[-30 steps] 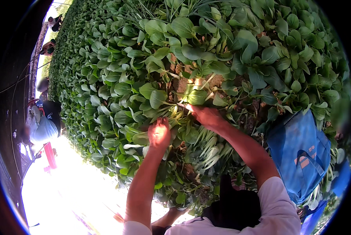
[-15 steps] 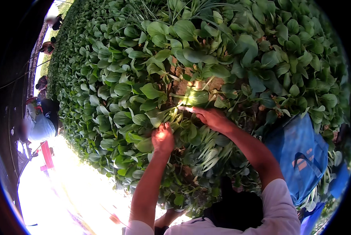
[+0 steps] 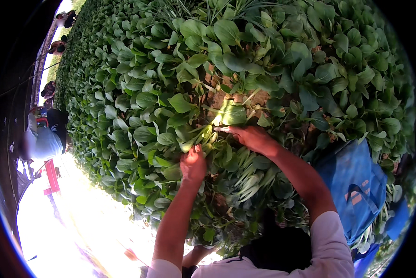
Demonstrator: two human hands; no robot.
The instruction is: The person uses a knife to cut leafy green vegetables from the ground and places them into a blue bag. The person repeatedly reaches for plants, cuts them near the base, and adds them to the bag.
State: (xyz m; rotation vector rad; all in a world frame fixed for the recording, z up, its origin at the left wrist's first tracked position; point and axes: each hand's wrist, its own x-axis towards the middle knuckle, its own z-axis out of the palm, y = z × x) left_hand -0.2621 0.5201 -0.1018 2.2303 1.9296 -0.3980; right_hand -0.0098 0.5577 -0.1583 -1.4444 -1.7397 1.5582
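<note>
Greens (image 3: 180,103) crowd left hand (image 3: 193,163) gripping stems (image 3: 204,134), right hand (image 3: 252,138) gripping tool (image 3: 222,129), and blue bag (image 3: 345,173).

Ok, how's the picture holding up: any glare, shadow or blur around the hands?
Head view: harsh glare whites out the ground at lower left; a sun patch lights the leaf just beyond the right hand, with many surrounding leaves dimmer; the left hand is readable; greenery softens toward the far right; fisheye blackens the corners.

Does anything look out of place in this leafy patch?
One thing: the pale-stemmed greens, nearer the person than the right hand, lie flat with stalks exposed, unlike the upright plants beyond.
</note>
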